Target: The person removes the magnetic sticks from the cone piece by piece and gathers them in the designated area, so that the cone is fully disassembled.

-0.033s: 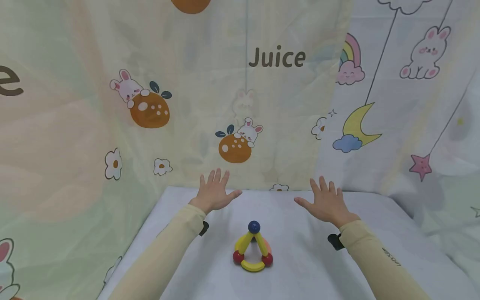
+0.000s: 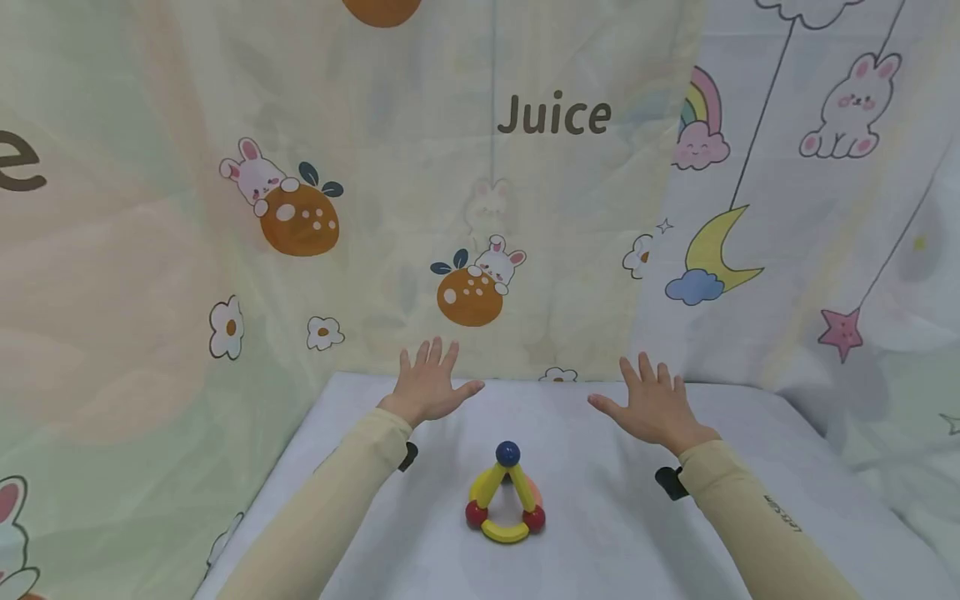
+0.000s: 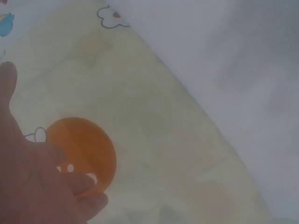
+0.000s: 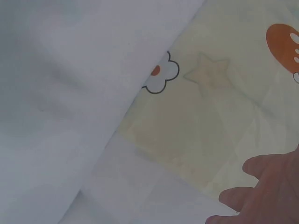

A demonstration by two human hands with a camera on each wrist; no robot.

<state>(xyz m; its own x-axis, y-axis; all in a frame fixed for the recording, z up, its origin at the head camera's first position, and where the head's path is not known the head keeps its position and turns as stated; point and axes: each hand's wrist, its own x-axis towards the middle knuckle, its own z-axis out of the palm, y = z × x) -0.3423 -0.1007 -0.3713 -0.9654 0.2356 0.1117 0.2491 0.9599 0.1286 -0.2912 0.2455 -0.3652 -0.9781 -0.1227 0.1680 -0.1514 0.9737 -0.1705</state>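
A small pyramid of toy building sticks and balls (image 2: 507, 533) stands on the white table. Its top is a blue ball (image 2: 507, 453), from which straight yellow sticks slope down to two red balls. Curved yellow pieces and a salmon-coloured one form its base; the back is partly hidden. Beyond it to the left, my left hand (image 2: 427, 387) is held out with fingers spread, touching nothing I can see. My right hand (image 2: 656, 407) mirrors it on the right, fingers also spread and holding nothing. Both wrist views show part of each hand, without the toy.
The white table (image 2: 600, 550) ends at a far edge just behind the hands. A printed curtain (image 2: 390, 208) hangs behind it and along the left, and a paler printed cloth (image 2: 795, 250) hangs at the right. Dark straps sit on both wrists.
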